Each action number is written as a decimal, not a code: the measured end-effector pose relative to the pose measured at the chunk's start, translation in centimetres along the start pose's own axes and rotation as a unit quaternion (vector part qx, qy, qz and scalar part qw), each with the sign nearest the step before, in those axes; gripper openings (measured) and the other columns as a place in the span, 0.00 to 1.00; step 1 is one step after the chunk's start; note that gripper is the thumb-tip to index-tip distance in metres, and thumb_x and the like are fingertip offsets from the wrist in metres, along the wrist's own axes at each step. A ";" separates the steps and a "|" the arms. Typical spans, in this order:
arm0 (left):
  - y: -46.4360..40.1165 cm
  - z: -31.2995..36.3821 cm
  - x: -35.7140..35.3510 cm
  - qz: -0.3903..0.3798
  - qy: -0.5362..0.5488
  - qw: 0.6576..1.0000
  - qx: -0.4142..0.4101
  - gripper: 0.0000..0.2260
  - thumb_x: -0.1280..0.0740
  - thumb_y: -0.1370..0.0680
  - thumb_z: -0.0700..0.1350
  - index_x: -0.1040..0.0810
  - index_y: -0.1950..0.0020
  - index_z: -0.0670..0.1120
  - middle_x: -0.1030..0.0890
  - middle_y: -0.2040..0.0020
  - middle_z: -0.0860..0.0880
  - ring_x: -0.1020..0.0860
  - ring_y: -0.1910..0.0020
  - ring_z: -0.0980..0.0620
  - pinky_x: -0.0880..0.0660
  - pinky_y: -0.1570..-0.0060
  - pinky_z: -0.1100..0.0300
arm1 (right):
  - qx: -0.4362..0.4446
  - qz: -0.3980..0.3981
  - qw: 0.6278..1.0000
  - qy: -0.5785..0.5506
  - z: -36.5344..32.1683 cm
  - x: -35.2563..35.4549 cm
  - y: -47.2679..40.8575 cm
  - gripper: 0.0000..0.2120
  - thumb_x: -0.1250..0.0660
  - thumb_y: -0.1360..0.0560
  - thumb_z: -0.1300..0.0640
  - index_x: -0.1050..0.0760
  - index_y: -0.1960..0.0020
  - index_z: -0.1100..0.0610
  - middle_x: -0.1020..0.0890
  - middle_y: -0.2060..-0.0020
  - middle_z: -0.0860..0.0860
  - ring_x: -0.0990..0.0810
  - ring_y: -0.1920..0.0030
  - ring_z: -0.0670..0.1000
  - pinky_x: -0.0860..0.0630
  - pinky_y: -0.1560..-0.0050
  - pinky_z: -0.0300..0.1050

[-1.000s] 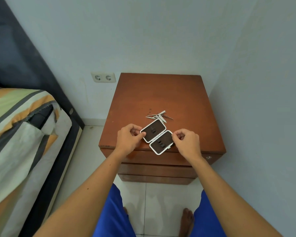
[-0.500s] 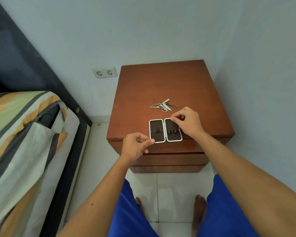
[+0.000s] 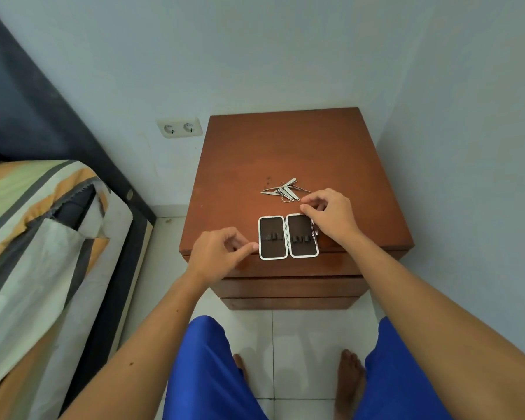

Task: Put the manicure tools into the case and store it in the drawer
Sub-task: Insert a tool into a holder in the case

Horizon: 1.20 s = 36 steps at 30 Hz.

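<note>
Case (image 3: 288, 236) lies open and flat at the front edge of the brown tabletop (image 3: 285, 153), its two dark-lined halves side by side with white rims and small loops across the middle. Metal manicure tools (image 3: 282, 191) sit in a loose pile at 12 o'clock from the case, a little apart from it. The right hand (image 3: 331, 218) rests at the case's 2 o'clock corner, fingers curled, grip pinched at the rim, though whether it truly holds it I cannot tell. The left hand (image 3: 217, 253) hangs at 9 o'clock, thumb tip touching the case's left edge, grip loosely curled around nothing. Drawers (image 3: 288, 286) below are closed.
</note>
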<state>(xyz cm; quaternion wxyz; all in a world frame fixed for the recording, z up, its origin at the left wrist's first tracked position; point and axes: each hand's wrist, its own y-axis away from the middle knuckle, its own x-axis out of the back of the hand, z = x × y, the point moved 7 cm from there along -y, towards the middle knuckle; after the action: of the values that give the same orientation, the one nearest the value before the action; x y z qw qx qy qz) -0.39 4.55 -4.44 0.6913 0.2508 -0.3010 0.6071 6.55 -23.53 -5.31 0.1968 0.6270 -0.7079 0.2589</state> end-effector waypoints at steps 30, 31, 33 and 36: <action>-4.5 0.2 -3.2 -0.065 -0.039 0.996 -0.036 0.21 0.37 0.15 0.59 0.27 0.22 0.61 0.35 0.18 0.59 0.48 0.15 0.53 0.49 0.16 0.45 | 0.144 -0.174 0.969 0.103 -5.0 -3.2 -5.7 0.10 0.24 0.24 0.57 0.19 0.45 0.48 0.20 0.53 0.45 0.26 0.59 0.42 0.29 0.53 0.43; -4.7 -0.1 -3.3 -0.065 -0.037 0.997 -0.035 0.20 0.37 0.16 0.60 0.27 0.23 0.62 0.34 0.18 0.59 0.47 0.15 0.53 0.48 0.16 0.45 | 0.136 -0.171 0.972 0.088 -5.1 -3.0 -5.4 0.10 0.24 0.24 0.57 0.19 0.45 0.49 0.19 0.55 0.45 0.27 0.62 0.43 0.30 0.55 0.42; -4.8 -0.8 -3.5 -0.070 -0.036 0.997 -0.019 0.21 0.38 0.18 0.66 0.26 0.24 0.65 0.34 0.18 0.61 0.48 0.14 0.51 0.45 0.18 0.41 | 0.117 -0.152 0.981 0.038 -5.1 -2.2 -4.9 0.10 0.22 0.26 0.56 0.19 0.47 0.48 0.18 0.59 0.44 0.28 0.65 0.44 0.30 0.58 0.41; -5.0 -1.6 -3.7 -0.061 -0.044 0.997 -0.012 0.25 0.43 0.21 0.73 0.27 0.26 0.69 0.34 0.19 0.63 0.46 0.14 0.50 0.39 0.20 0.37 | 0.077 -0.123 0.987 -0.073 -4.2 -0.9 -3.8 0.10 0.20 0.28 0.54 0.18 0.49 0.49 0.16 0.60 0.46 0.26 0.64 0.47 0.26 0.59 0.45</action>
<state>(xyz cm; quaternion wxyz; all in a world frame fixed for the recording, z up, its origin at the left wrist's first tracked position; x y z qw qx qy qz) 4.42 2.46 -8.13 0.7164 0.2867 -0.3225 0.5482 10.20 -20.54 -2.16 0.1257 0.7401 -0.6156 0.2400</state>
